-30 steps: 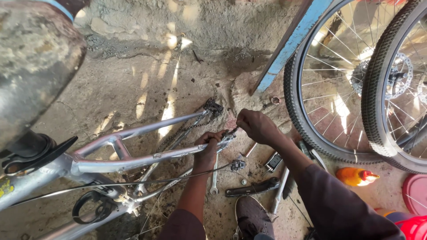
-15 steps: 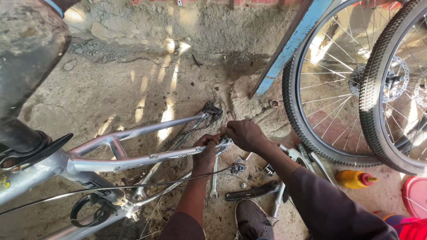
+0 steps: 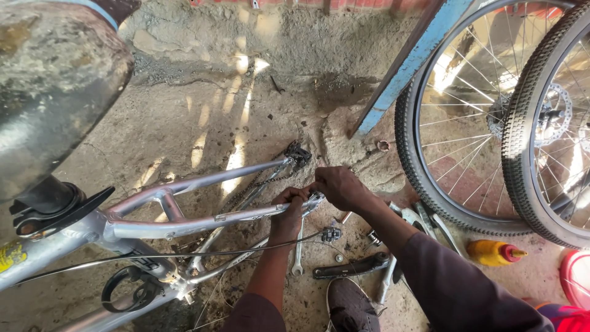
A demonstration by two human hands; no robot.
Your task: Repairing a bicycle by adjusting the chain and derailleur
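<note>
Left hand [image 3: 289,201] and right hand [image 3: 339,187] both clamped on silver frame's rear dropout [image 3: 312,200], directly between them.

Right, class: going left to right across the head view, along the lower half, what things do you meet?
Seat clamp → silver bicycle frame → spanner → black crank arm → yellow bottle → red tub.

Two spoked bicycle wheels [image 3: 491,123] lean against a blue post [image 3: 405,67]. A yellow squeeze bottle [image 3: 491,252], spanner [image 3: 298,249] and black crank arm [image 3: 351,267] lie on the dirt floor [image 3: 184,117].
</note>
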